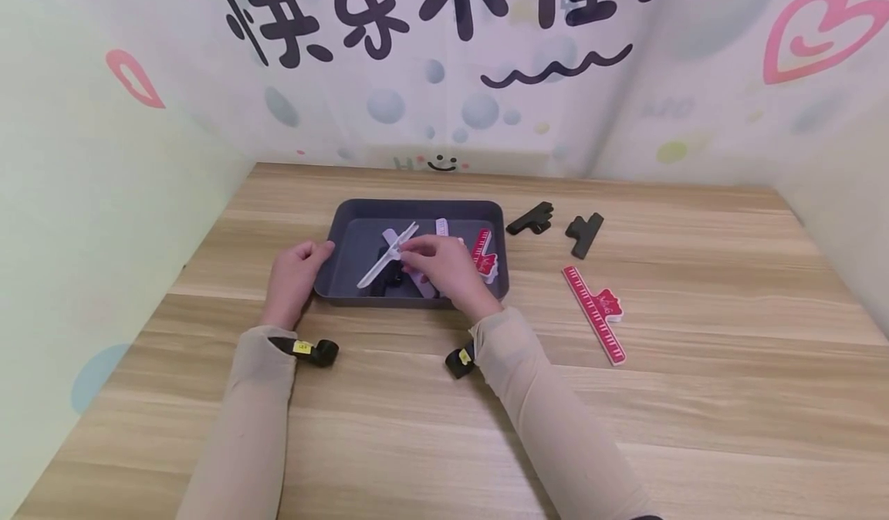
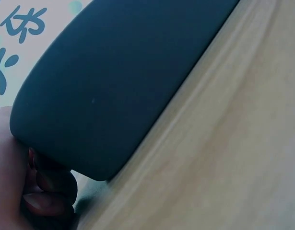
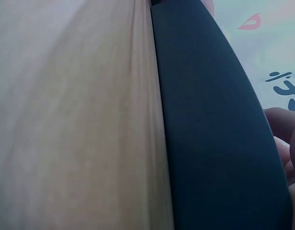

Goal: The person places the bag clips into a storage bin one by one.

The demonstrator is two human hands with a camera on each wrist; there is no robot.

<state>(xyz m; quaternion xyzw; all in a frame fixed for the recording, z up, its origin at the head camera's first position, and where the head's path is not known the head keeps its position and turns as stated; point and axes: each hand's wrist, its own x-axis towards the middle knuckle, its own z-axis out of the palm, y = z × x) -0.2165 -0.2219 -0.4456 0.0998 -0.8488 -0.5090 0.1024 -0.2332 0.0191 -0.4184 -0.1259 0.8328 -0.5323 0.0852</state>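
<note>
My left hand (image 1: 288, 277) grips the left end of a dark grey tray (image 1: 350, 250), thumb at the rim. In the left wrist view, that hand's curled fingers (image 2: 49, 203) show beside the tray's corner. Over the tray, my right hand (image 1: 451, 269) pinches a long white clip (image 1: 375, 272) by its middle; the clip slants and is seen edge-on. Below it lie a black clip (image 1: 390, 281) and a lilac clip (image 1: 424, 285), partly covered. Another lilac clip (image 1: 441, 227) and a red clip (image 1: 489, 262) with piano-key print sit at the tray's right side. The tray wall hides most of the right hand in its wrist view.
On the wooden table (image 1: 389, 420), right of the tray, lie two black clips (image 1: 531, 218) (image 1: 586, 235) and a red piano-key clip (image 1: 594, 313). A printed curtain (image 1: 444, 119) hangs behind the table's far edge.
</note>
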